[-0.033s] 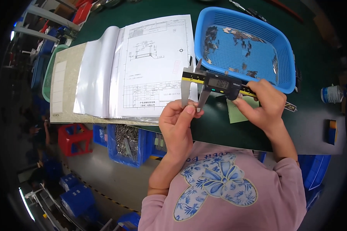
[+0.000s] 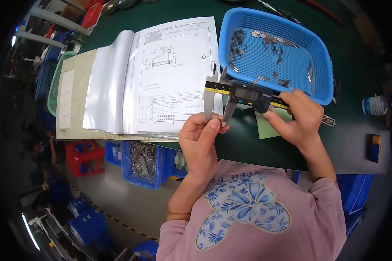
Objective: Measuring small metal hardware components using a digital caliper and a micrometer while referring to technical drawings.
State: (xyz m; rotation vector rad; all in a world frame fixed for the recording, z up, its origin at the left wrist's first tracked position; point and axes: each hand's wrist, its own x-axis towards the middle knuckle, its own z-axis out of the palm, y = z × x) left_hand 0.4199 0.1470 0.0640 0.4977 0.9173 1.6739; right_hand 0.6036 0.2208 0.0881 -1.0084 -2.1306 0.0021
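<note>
My right hand [image 2: 301, 118] is closed around the beam of a digital caliper [image 2: 247, 99], its thumb near the sliding part. The caliper's jaws point down toward my body, a small gap apart. At their tips, my left hand [image 2: 198, 141] pinches a small metal piece [image 2: 217, 118] between thumb and fingers. Most of that piece is hidden by the fingertips and the jaws. Just beyond the caliper stands a blue plastic basket [image 2: 224, 45], with many thin, small metal pieces [image 2: 274, 43] scattered over its mesh bottom.
An open binder [image 2: 76, 91] with a printed technical drawing [image 2: 161, 82] lies left of the basket. Under the right hand is a green paper slip [image 2: 272, 128]. A white spool [image 2: 374, 105] stands at the right. Blue bins [image 2: 159, 167] and a red stool [image 2: 85, 157] are below the table edge.
</note>
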